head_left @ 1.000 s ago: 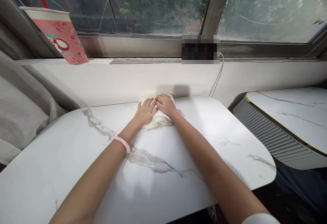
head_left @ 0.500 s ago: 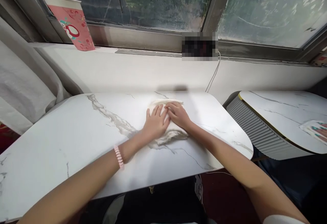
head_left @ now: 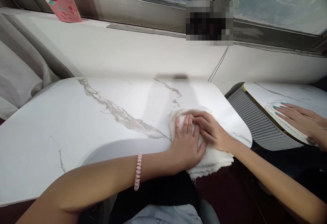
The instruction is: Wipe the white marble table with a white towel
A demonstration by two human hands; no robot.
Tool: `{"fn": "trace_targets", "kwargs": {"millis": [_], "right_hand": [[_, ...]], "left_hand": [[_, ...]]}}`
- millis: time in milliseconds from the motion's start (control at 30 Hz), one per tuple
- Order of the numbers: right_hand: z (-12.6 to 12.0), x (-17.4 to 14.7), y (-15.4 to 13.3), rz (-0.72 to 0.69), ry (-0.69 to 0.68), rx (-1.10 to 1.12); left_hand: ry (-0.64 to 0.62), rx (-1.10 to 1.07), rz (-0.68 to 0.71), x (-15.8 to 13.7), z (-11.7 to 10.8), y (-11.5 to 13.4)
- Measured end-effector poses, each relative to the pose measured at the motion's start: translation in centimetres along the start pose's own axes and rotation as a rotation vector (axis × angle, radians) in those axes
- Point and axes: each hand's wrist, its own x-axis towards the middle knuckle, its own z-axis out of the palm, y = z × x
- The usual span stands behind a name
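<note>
A folded white towel [head_left: 213, 161] lies at the front right of the white marble-patterned table [head_left: 63, 118], its near end hanging past the front edge. My left hand [head_left: 186, 145] presses flat on it with the fingers spread; a pink coil band is round that wrist. Close beside it on the right, my right hand [head_left: 213, 132] has bent fingers gathered on the towel's upper part. The fingertips of both hands almost meet, and part of the towel is covered by them.
On the right, another person's hands [head_left: 301, 116] rest on a white cloth on a second table [head_left: 276, 89] with a ribbed side. A pink paper cup [head_left: 62, 2] and a pixelated dark object [head_left: 209, 23] stand along the window ledge. A grey curtain [head_left: 17, 60] hangs at left.
Both my hands have slid the towel right and toward me, to the table's front edge. The view has tipped downward. The other person's hands have come further into view.
</note>
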Motion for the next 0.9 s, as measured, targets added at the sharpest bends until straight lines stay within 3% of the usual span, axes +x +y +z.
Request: {"fn": "trace_targets", "kwargs": {"millis": [233, 600, 900], "right_hand": [[-0.2, 3.2, 5.2, 0.049, 0.066, -0.025], [0.8, 14.1, 15.5, 0.151, 0.202, -0.060], [1.0, 16.2, 18.4, 0.210, 0.295, 0.014]], "left_hand": [[-0.024, -0.052, -0.064, 5.8, 0.8, -2.0], [0.035, -0.109, -0.199, 17.1, 1.1, -11.1], [0.076, -0.053, -0.208, 19.8, 1.7, -12.6]]}}
